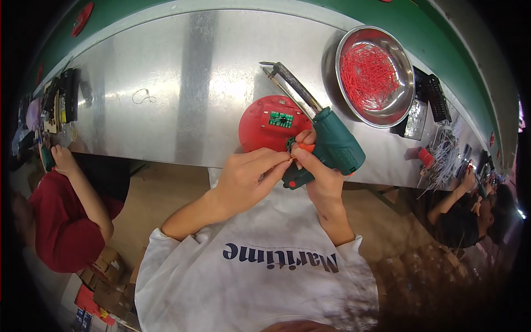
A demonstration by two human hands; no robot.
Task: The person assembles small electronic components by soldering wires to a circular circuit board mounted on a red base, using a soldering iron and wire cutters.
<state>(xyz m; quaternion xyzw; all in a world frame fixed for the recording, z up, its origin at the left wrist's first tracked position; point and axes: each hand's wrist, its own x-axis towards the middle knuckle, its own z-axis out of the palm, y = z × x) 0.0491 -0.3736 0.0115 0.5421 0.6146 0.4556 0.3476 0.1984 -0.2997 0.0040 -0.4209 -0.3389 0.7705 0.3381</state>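
Observation:
A green soldering gun (pixel 338 141) with an orange trigger (pixel 306 148) is gripped in my right hand (pixel 323 177). Its dark tip points up and away to the left, above a round red plate (pixel 254 130). On that plate lies a small green circuit board (pixel 281 119). My left hand (pixel 251 174) is closed in a pinch right beside my right thumb and fingers. What it pinches is too small to make out. A small dark green piece (pixel 290 144) shows between the fingertips and the plate.
A steel bowl (pixel 406 105) of red wires (pixel 368 76) stands at the far right of the metal table (pixel 149 50). A thin loop of wire (pixel 144 96) lies to the left. Bundled white wires (pixel 442 160) lie at the right. People work on both sides, one in a red shirt (pixel 66 221).

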